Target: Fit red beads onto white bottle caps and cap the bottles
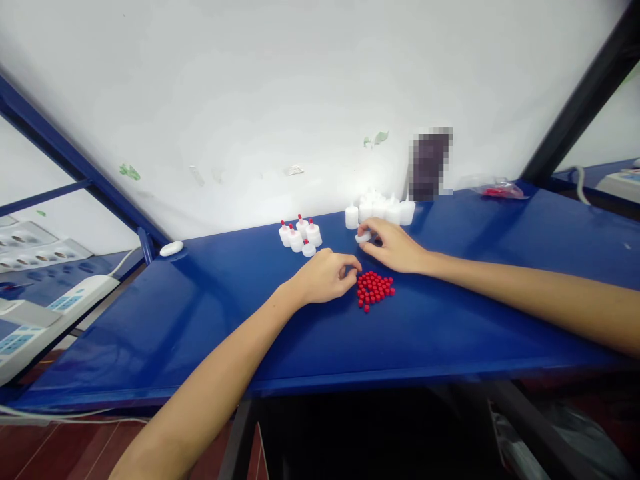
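A pile of several small red beads (375,289) lies on the blue table (200,320). My left hand (325,275) rests just left of the pile, fingers curled in a pinch at its edge; what they hold is too small to see. My right hand (393,245) sits behind the pile, its fingers closed on a small white cap (363,236) that lies on the table. Behind it stands a group of plain white caps (380,211). To the left stands a cluster of white caps with red tips (300,235).
A white oval object (171,249) lies at the table's back left corner. A clear bag with red pieces (495,189) lies at the back right. White power strips (30,320) sit on the left. A blurred dark patch (430,165) is on the wall.
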Demonstrator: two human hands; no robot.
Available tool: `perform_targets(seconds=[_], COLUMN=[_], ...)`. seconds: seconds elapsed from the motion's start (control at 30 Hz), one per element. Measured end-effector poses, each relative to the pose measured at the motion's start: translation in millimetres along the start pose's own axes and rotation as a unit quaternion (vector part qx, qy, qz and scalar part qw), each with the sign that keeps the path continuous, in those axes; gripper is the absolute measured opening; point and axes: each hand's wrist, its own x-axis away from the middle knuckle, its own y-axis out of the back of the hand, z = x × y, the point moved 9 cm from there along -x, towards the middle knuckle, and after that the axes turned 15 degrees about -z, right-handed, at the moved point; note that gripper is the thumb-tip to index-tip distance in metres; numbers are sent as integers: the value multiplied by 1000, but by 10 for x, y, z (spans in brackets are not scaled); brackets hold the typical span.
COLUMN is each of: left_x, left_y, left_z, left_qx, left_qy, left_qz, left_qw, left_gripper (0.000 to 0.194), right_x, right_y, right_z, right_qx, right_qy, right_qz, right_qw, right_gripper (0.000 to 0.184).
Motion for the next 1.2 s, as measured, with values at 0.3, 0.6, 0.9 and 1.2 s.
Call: perform_targets(seconds=[0.3, 0.6, 0.9, 1.2], left_x=[-3, 64, 27, -34], left_y=[14, -131, -123, 32], left_z=[-322, -519, -177, 176], left_qx=[18, -18, -87, -118], left_qy=[-73, -137, -64, 13], left_qz=[-50, 33, 38, -24], left_qw=[996, 990, 993, 993], left_gripper=[30, 44, 48, 31], right_x=[-7, -19, -45, -46], right_y=[9, 16, 16, 13], right_z=[21, -47, -197, -229], right_qx=[-11, -44, -88, -100], right_qy=[-9, -56, -108, -120], right_qz=[12, 4, -18, -24], right_qw=[1000, 997, 990, 987], right_gripper=[20, 18, 16, 17])
